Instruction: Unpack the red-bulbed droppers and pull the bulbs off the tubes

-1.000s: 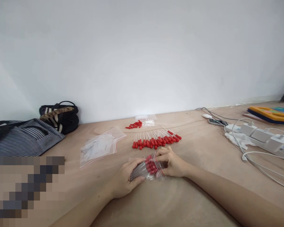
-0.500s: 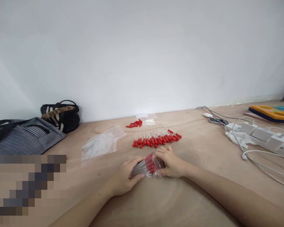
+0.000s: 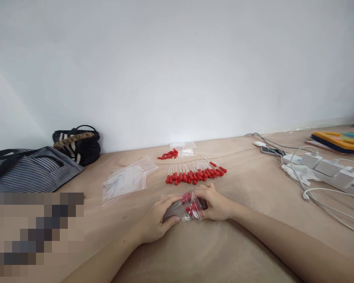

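A clear zip bag (image 3: 185, 216) with several red-bulbed droppers inside lies low on the table between my hands. My left hand (image 3: 155, 220) is closed round its left end, over the clear tubes, with the thumb at the near side. At the other end, my right hand (image 3: 214, 202) grips the bag beside its red seal line, fingers bent over the top and thumb below. Some of the red bulbs in the bag are hidden by my right fingers. Just beyond my hands, a fanned row of droppers (image 3: 194, 175) lies with red bulbs toward me.
Flat zip bags (image 3: 125, 181) are stacked left of the row. Behind it lie loose red rubber bulbs (image 3: 168, 154) and clear tubes (image 3: 186, 151) by the wall. A striped bag (image 3: 38, 169) stands left; a power strip (image 3: 327, 177) with chargers and white cables lies right.
Inside the bag the red bulbs have shifted, and fewer show between my hands. Both hands stay in nearly the same place on the bag.
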The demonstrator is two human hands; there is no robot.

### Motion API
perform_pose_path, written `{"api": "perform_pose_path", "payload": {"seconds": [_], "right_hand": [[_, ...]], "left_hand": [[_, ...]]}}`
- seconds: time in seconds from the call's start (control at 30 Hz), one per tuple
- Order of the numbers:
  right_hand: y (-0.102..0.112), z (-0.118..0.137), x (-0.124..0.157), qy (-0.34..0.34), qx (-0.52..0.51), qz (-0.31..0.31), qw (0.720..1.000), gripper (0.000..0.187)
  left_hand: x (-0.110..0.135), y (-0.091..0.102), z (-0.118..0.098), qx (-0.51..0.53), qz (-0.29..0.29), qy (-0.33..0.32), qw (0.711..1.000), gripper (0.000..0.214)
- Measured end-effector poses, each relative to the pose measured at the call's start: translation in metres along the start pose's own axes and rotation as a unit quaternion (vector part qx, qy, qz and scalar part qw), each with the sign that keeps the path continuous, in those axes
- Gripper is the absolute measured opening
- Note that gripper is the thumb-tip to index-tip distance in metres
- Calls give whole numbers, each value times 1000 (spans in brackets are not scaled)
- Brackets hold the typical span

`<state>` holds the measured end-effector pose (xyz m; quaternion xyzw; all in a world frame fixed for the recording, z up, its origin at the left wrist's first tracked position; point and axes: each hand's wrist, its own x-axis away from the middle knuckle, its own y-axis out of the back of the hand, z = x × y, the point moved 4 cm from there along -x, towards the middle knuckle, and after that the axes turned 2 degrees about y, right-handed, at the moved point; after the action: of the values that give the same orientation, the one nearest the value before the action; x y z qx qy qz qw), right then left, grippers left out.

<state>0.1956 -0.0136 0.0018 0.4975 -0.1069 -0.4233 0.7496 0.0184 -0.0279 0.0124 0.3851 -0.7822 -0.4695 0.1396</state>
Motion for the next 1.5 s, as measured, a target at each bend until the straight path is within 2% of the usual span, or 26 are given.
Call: {"api": "perform_pose_path", "payload": {"seconds": [0.23,0.47,0.67,0.77,1.0,1.2,1.33,1.43,1.5], "right_hand": [[13,-4,7,45,-27,13,999,16],[34,-25,20,11,8,13,1000,14],[27,-24,15,15,29,7,999,31],[23,-23,12,7,28,8,1000,28],[38,-36,20,-48,32,84,995,18],[49,-53,32,-159,-2,205,966,16],[59,-62,42,-189,-40,241,951,32],[66,-68,48,-201,-83,220,951,38],[71,-74,48,-198,-102,157,962,36]], "left_hand": [[-1,1,-3,-7,16,3,1000,37],[3,0,2,-11,14,13,1000,34],[3,1,4,-9,6,11,1000,35],[3,0,6,-12,10,13,1000,35],[3,2,6,-26,28,25,999,35],[4,3,7,-32,32,31,998,36],[4,3,8,-38,40,37,998,36],[4,3,8,-37,42,37,998,36],[3,4,8,-36,40,36,998,36]]}}
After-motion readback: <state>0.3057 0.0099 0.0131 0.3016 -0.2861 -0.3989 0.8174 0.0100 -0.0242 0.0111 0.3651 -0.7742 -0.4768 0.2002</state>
